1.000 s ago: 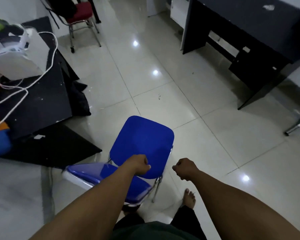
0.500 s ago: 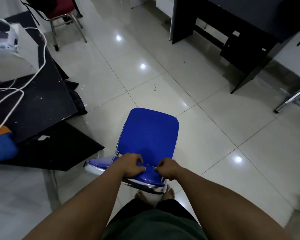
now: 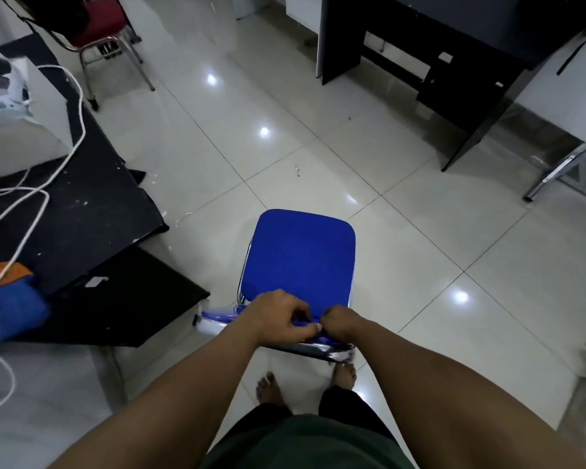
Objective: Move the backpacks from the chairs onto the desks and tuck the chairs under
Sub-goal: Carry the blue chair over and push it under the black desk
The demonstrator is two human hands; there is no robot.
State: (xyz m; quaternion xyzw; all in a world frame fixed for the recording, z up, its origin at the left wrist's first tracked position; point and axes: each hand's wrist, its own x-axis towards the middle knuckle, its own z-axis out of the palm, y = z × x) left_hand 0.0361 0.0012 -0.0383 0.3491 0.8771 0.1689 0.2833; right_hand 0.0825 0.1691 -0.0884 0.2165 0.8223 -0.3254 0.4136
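Head view shows my left hand [image 3: 279, 316] and right hand [image 3: 340, 321] gripping the near backrest of the blue chair [image 3: 301, 258]. A black desk [image 3: 454, 45] stands far right.

Ahead of us the tiled floor [image 3: 285, 137] lies open beyond the blue chair [image 3: 301, 255]. On our left a black bench [image 3: 82, 204] with a white cable [image 3: 61, 157] crowds close beside the chair. A red chair [image 3: 99, 25] stands far left, and a dark bench [image 3: 454, 62] closes the far right.
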